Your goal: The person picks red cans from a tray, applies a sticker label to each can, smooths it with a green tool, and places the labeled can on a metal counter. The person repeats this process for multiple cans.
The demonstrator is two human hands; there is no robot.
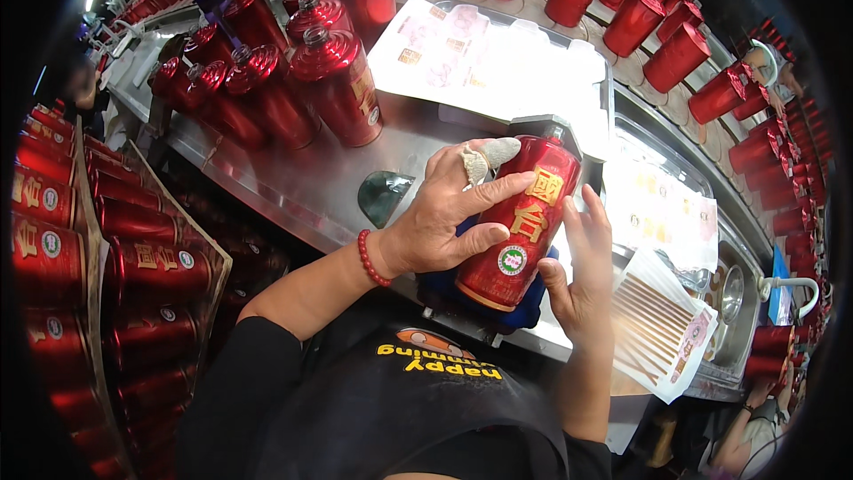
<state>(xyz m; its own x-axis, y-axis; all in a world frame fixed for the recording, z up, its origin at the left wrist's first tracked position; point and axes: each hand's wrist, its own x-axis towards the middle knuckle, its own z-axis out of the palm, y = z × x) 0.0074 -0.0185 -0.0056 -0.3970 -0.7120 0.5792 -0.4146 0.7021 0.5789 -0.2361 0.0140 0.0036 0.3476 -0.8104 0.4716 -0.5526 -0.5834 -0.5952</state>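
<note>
A red bottle [506, 216] with a clear neck lies tilted in front of me on a dark blue padded support [526, 309]. Large gold characters [530, 224] and a round green-and-white sticker [512, 260] are on its face. My left hand [435, 218] lies over the bottle's left side, its index finger stretched onto the upper gold character and its thumb lower down. Pale cots cover part of its fingers. My right hand [582, 280] stands beside the bottle's right edge, fingers apart; whether they touch it I cannot tell.
Several red bottles [338, 80] stand at the left on the metal table [306, 180], near a dark green flat piece [384, 197]. White label sheets [506, 71] lie beyond; a sheet with brown strips [653, 324] lies right. Bottles [635, 22] line a curved conveyor; crates [200, 231] flank me left.
</note>
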